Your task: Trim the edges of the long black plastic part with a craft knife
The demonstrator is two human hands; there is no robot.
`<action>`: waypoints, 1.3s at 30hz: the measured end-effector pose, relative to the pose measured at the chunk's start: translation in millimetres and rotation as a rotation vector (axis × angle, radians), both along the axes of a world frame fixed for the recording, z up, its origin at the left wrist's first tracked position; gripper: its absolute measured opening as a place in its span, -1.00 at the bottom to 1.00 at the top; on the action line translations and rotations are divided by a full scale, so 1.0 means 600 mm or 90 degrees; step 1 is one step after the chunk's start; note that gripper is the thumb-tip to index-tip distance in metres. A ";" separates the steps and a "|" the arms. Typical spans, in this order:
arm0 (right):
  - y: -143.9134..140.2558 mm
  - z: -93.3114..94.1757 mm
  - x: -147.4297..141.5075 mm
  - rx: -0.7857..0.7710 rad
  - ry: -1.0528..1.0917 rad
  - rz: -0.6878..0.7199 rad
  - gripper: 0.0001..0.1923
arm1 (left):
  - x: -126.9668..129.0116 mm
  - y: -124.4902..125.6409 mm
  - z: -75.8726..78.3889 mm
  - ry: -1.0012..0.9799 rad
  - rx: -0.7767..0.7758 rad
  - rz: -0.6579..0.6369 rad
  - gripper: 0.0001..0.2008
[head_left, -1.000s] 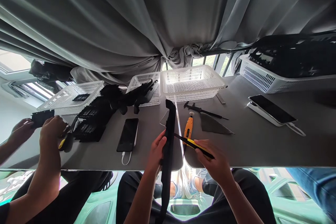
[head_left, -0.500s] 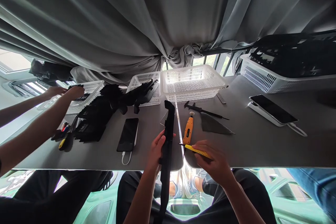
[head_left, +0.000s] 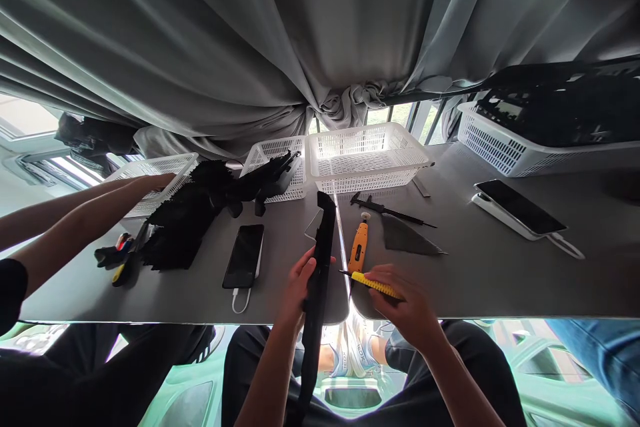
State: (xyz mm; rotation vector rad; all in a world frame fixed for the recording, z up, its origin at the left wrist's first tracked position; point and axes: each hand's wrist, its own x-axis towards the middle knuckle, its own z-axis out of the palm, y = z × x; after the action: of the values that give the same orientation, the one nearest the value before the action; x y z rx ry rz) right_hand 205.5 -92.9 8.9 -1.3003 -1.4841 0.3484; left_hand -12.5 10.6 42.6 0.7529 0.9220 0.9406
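In the head view, the left hand (head_left: 299, 283) is closed around a long black strip (head_left: 320, 260), which stands up over the table edge (head_left: 200, 310), and the right hand (head_left: 403, 303) is closed on a yellow knife (head_left: 373, 284) just to the right of the strip. A moment ago the knife's tip was right against the strip, but now it sits a little lower and closer to the right hand, so the cut looks paused or just finished. Far to the left of the left hand, another person's arms (head_left: 85, 213) now reach to a white basket (head_left: 150, 173) beside a pile of black parts (head_left: 185, 220), and a phone (head_left: 244, 256) lies near the left hand.

Bare forearms, no sleeves showing; dark trousers and pale shoes below.
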 end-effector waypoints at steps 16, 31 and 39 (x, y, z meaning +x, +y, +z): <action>-0.006 0.000 0.005 -0.084 0.036 0.060 -0.78 | 0.000 -0.003 0.005 -0.002 0.008 0.016 -0.28; -0.005 0.019 0.015 -0.180 0.090 0.188 -0.78 | 0.003 -0.004 0.014 0.028 0.029 0.048 -0.28; -0.002 0.026 0.014 -0.222 0.115 0.173 -0.74 | 0.004 -0.006 0.014 0.024 0.038 0.028 -0.30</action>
State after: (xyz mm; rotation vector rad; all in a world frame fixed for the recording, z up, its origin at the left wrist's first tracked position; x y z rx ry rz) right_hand 214.0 -94.2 24.7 -1.2939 -1.4892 0.9129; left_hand -10.3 6.9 51.1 0.8065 0.9507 0.9989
